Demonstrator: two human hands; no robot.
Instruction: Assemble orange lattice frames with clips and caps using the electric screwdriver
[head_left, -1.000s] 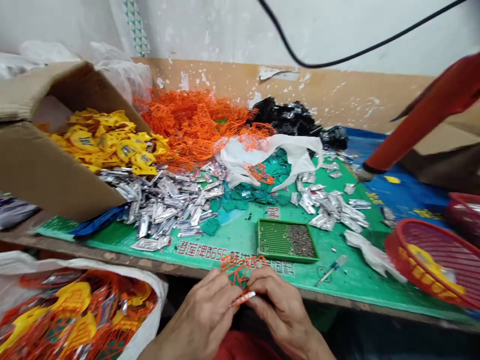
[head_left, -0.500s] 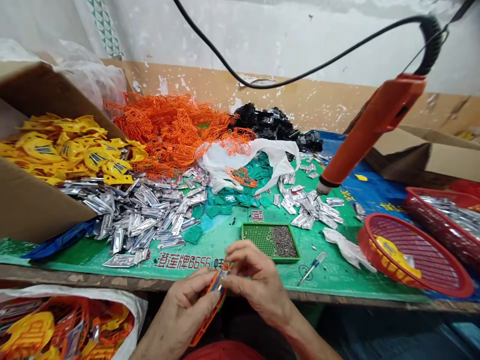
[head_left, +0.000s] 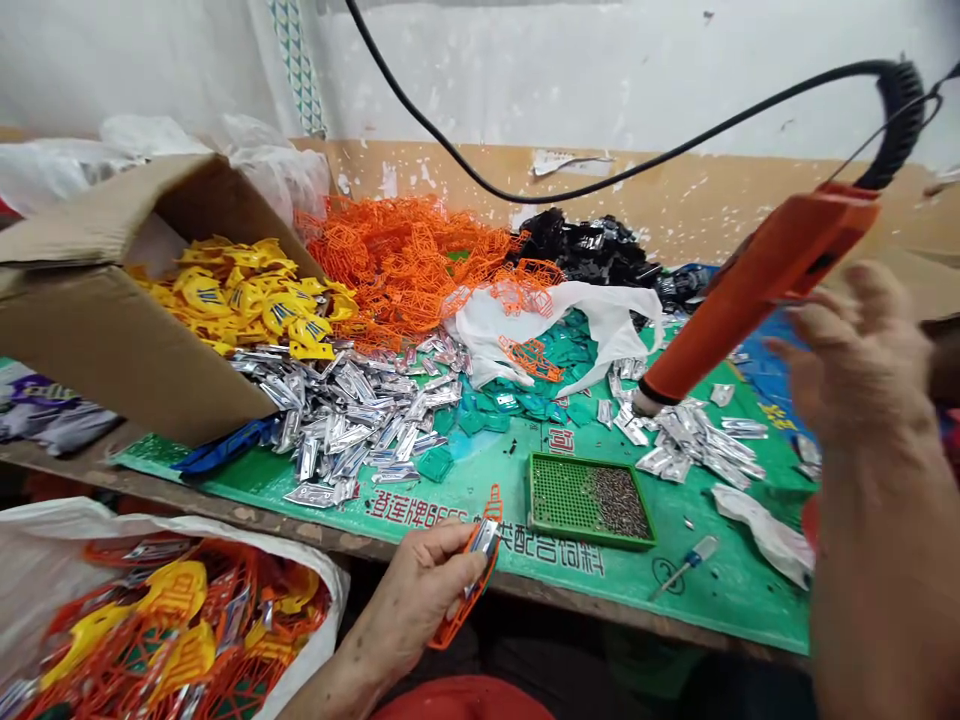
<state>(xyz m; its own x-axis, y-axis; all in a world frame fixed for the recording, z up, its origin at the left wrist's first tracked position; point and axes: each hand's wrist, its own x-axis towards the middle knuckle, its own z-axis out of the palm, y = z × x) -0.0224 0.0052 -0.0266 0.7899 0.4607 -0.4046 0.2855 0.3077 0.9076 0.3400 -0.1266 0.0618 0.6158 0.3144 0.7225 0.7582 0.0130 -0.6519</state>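
My left hand point(head_left: 420, 590) is closed around an orange plastic frame part point(head_left: 448, 628) at the table's front edge. A silver metal piece point(head_left: 486, 537) lies against that frame, near my thumb. My right hand point(head_left: 862, 340) is raised at the right, fingers apart and somewhat blurred, beside an orange electric screwdriver point(head_left: 757, 290). The screwdriver hangs tilted from a black coiled cable; whether my fingertips touch it I cannot tell. A green tray point(head_left: 536, 490) with small screws point(head_left: 619, 500) sits in front of me, and a hand screwdriver point(head_left: 686, 567) lies to its right.
Loose silver pieces point(head_left: 360, 410) lie in heaps near a cardboard box point(head_left: 172, 350) of yellow parts point(head_left: 262, 295). Orange frames point(head_left: 405, 260) and black parts point(head_left: 585, 245) are piled behind a white plastic bag point(head_left: 487, 335). Below left, a white sack point(head_left: 330, 570) holds mixed parts.
My right hand has left the orange frame and moved up and right to the hanging screwdriver. My left hand still holds the frame. The view has turned, shifting the scene rightward.
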